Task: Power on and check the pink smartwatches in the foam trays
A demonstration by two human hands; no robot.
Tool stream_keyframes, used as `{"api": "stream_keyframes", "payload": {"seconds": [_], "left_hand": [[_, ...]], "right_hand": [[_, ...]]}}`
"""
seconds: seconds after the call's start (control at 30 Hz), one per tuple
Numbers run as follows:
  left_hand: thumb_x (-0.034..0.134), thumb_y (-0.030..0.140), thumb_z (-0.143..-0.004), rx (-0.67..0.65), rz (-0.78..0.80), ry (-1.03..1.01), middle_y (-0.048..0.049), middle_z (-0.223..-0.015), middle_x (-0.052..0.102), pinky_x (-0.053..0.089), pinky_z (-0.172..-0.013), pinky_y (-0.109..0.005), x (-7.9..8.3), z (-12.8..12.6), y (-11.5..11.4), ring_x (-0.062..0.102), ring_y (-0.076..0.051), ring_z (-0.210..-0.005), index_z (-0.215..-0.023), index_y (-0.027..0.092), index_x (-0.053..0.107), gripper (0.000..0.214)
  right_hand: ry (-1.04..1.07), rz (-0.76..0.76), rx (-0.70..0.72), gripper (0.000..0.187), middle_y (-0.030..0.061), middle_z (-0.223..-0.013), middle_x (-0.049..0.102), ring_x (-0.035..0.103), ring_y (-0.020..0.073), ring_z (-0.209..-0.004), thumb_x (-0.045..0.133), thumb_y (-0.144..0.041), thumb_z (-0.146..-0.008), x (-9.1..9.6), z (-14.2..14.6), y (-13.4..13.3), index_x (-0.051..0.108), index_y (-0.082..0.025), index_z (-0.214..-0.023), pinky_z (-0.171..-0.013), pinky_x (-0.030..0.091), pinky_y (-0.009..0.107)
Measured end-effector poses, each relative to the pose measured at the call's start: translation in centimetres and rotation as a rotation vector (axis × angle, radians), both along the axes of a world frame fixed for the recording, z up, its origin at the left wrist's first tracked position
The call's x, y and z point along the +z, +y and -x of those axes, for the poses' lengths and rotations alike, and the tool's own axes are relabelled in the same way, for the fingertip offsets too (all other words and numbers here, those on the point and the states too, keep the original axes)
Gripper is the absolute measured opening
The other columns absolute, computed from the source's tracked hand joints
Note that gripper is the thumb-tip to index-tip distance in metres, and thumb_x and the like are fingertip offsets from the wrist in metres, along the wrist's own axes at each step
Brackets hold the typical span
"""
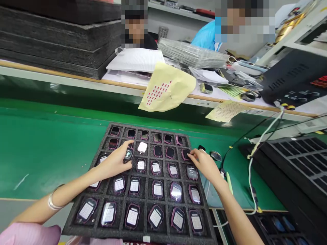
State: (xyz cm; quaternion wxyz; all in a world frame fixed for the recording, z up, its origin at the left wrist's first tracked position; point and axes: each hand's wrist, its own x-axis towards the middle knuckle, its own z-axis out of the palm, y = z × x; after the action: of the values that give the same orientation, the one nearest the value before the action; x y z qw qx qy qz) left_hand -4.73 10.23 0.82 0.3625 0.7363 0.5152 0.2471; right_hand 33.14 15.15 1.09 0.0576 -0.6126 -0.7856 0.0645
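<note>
Watches (157, 189) in tray (176, 238) on bench (46, 149)

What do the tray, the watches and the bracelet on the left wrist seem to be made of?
Tray: probably dense foam, matte with a speckled dark-grey grain. Watches: smooth, glossy faces, perhaps glass or clear plastic, as some catch reflections; the purplish rims could be plastic or metal. Bracelet: likely polished metal, judging by its silvery shine.

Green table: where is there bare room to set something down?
Widest: the green table left of the tray, between the shelf and left forearm. A smaller patch lies between the green strip and white cable. Crowded: the tray itself, and around the right hand.
</note>
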Motion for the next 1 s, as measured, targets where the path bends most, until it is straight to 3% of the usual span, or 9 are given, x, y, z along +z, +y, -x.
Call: {"api": "stream_keyframes", "payload": {"seconds": [0.13, 0.23, 0.3, 0.4, 0.5, 0.63, 0.73, 0.87, 1.0], "left_hand": [[0.054, 0.018, -0.076, -0.016, -0.002, -0.060, -0.0120, -0.122, 0.050, 0.048, -0.088, -0.035, 1.7, -0.9, 0.1, 0.055, -0.025, -0.108, -0.137, 0.020, 0.024, 0.068], [0.055, 0.018, -0.076, -0.056, 0.047, -0.097, -0.0092, -0.112, 0.053, 0.050, -0.077, -0.031, 1.9, -1.6, 0.3, 0.059, -0.020, -0.086, -0.136, 0.021, 0.024, 0.067], [0.055, 0.018, -0.076, -0.064, 0.070, -0.094, -0.0084, -0.109, 0.054, 0.049, -0.072, -0.031, 1.8, -1.9, 0.5, 0.059, -0.018, -0.076, -0.135, 0.021, 0.024, 0.067], [0.056, 0.020, -0.077, -0.044, 0.056, -0.093, -0.0086, -0.107, 0.055, 0.047, -0.076, -0.032, 1.3, -2.1, 0.7, 0.059, -0.021, -0.083, -0.129, 0.019, 0.031, 0.058], [0.059, 0.022, -0.076, -0.002, 0.048, -0.108, -0.0092, -0.105, 0.056, 0.045, -0.085, -0.035, 0.6, -2.2, 0.7, 0.058, -0.024, -0.098, -0.118, 0.018, 0.037, 0.048], [0.057, 0.020, -0.075, -0.010, 0.075, -0.068, -0.0073, -0.100, 0.059, 0.044, -0.086, -0.037, 0.1, -1.9, 0.6, 0.058, -0.025, -0.098, -0.105, 0.019, 0.043, 0.033], [0.056, 0.021, -0.077, -0.054, 0.107, -0.057, -0.0047, -0.096, 0.061, 0.045, -0.082, -0.036, 0.0, -1.6, 0.6, 0.058, -0.023, -0.090, -0.100, 0.020, 0.047, 0.025], [0.056, 0.023, -0.079, -0.067, 0.140, -0.166, -0.0036, -0.100, 0.060, 0.046, -0.080, -0.032, 0.2, -1.5, 1.2, 0.058, -0.021, -0.090, -0.107, 0.021, 0.051, 0.029], [0.057, 0.025, -0.080, -0.042, 0.177, -0.294, -0.0050, -0.103, 0.059, 0.047, -0.084, -0.034, 0.6, -2.5, 1.6, 0.058, -0.022, -0.095, -0.110, 0.019, 0.051, 0.032]], "right_hand": [[-0.050, -0.034, 0.005, 0.022, 0.0127, -0.080, 0.058, 0.061, 0.0289, -0.072, 0.046, -0.030, -0.090, -1.0, 0.9, 0.1, 0.061, -0.014, -0.091, -0.067, 0.048, 0.038], [-0.031, -0.027, 0.037, 0.026, 0.0147, -0.093, 0.058, 0.061, 0.0303, -0.087, 0.047, -0.031, -0.090, -1.3, 1.0, -0.9, 0.062, -0.013, -0.102, -0.077, 0.048, 0.040], [-0.012, -0.010, 0.022, 0.029, 0.0150, -0.098, 0.057, 0.062, 0.0289, -0.084, 0.046, -0.031, -0.091, -1.5, 1.1, -1.2, 0.061, -0.013, -0.108, -0.075, 0.049, 0.039], [0.015, 0.012, -0.031, 0.031, 0.0148, -0.094, 0.057, 0.063, 0.0281, -0.078, 0.045, -0.030, -0.092, -1.7, 1.7, -1.0, 0.060, -0.013, -0.113, -0.072, 0.049, 0.039], [0.060, 0.024, -0.071, 0.026, 0.0155, -0.094, 0.059, 0.062, 0.0297, -0.087, 0.047, -0.022, -0.090, -1.7, 2.8, -0.9, 0.062, -0.013, -0.110, -0.078, 0.047, 0.039], [0.184, 0.037, -0.143, 0.031, 0.0161, -0.100, 0.060, 0.060, 0.0282, -0.092, 0.054, -0.012, -0.083, -1.6, 3.4, -0.9, 0.059, -0.012, -0.114, -0.081, 0.044, 0.037], [0.331, 0.062, -0.192, 0.035, 0.0117, -0.088, 0.063, 0.062, 0.0262, -0.082, 0.066, -0.019, -0.075, -0.8, 2.7, -0.5, 0.061, -0.009, -0.109, -0.074, 0.046, 0.036], [0.609, 0.180, -0.102, 0.027, 0.0064, -0.071, 0.066, 0.063, 0.0220, -0.070, 0.068, -0.037, -0.076, 1.3, 2.6, -0.2, 0.068, -0.010, -0.079, -0.065, 0.048, 0.032], [0.897, 0.371, 0.088, 0.034, 0.0101, -0.094, 0.071, 0.067, 0.0217, -0.086, 0.058, -0.045, -0.084, 3.2, 5.9, 0.3, 0.066, -0.013, -0.088, -0.074, 0.052, 0.031]]}}
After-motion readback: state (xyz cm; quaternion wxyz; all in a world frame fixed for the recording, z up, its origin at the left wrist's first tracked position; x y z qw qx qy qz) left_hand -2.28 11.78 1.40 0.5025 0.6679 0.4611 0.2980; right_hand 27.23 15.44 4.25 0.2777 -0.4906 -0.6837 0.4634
